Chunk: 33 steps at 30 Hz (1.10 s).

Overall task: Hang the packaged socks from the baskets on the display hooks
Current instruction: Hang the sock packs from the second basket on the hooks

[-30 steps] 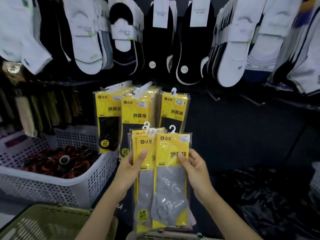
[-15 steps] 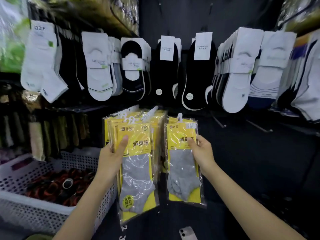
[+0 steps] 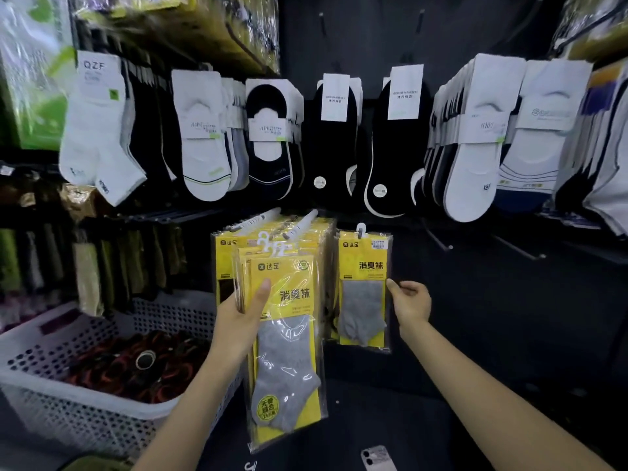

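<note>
Left hand (image 3: pixel 243 317) clamped round stack of yellow sock packs (image 3: pixel 289 351), thumb across front, stack held before two crowded display hooks (image 3: pixel 300 226). Right hand (image 3: pixel 413 300): thumb at right edge of single grey-sock pack (image 3: pixel 363 300); pinch or mere touch, cannot tell. That pack hangs by white hanger loop (image 3: pixel 361 229) on hook just right of crowded ones.

Risks:
- Loop looks seated near hook tip; sideways tug from right hand could slide pack off.
- Glossy film; stack could fan, bottom packs slip to floor near phone (image 3: pixel 379 457).
- Stack's hanger loops bunched together; pulling one could drag neighbour.
</note>
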### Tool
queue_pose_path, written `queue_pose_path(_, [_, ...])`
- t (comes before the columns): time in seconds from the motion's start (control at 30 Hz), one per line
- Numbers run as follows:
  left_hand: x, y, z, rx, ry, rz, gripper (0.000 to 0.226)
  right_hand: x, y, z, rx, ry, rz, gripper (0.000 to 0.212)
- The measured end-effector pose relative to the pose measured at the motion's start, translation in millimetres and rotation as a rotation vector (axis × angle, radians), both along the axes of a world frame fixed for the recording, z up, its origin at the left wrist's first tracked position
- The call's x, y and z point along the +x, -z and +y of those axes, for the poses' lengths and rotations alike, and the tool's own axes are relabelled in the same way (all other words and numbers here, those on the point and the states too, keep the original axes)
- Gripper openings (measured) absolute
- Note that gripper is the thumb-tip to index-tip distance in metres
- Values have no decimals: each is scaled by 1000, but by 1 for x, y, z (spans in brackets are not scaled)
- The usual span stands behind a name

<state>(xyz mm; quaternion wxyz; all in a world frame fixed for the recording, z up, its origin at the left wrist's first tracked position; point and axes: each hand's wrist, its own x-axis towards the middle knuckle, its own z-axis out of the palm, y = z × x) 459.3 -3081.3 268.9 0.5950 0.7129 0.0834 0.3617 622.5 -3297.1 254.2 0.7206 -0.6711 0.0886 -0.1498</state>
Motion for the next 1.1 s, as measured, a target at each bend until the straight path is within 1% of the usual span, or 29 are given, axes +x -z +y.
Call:
queue_pose_path(0.03, [0,2,-2,3,-2,-2,45,-7,2,-2,2,-29,-10,26])
queue_pose_path(0.07, [1,4,-4,2,6,8,46,-16,2,-2,8,-105,-28,25])
queue_pose_path(0.13, [1,6,-12,-34,39,34,45,-43,0,0,-17,-334,-74,22])
queue_pose_path(0.2, [2,6,-22,-69,86,50,36,-72,-5,4,-58,-532,-121,25])
queue_pose_path(0.27, [3,7,-33,-113,138,51,33,-97,-8,8,-67,-615,-188,22])
queue_pose_path(0.37, [6,9,-47,-185,203,53,37,-116,-13,10,-110,-612,-248,17])
queue_pose_path(0.5, [9,11,-53,-249,206,93,52,-119,-15,5,-96,-630,-235,22])
queue_pose_path(0.57, [7,10,-52,-221,210,98,53,-117,-14,2,-95,-632,-236,23])
queue_pose_path(0.63, [5,8,-51,-178,229,96,48,-114,-10,1,-38,-631,-219,13])
queue_pose_path(0.7, [3,6,-47,-124,237,98,48,-111,-7,-2,30,-632,-180,10])
queue_pose_path(0.77, [0,8,-40,-93,197,95,50,-106,-6,-6,61,-614,-152,11])
queue_pose_path(0.87, [-1,6,-29,-109,101,105,44,-98,-9,-14,105,-534,-192,11])
queue_pose_path(0.93, [-3,3,-23,-116,48,108,50,-89,-14,-20,121,-460,-232,9])
queue_pose_path(1.1, [-7,-2,-11,-127,11,54,53,-67,-29,-20,-9,-359,-299,5])
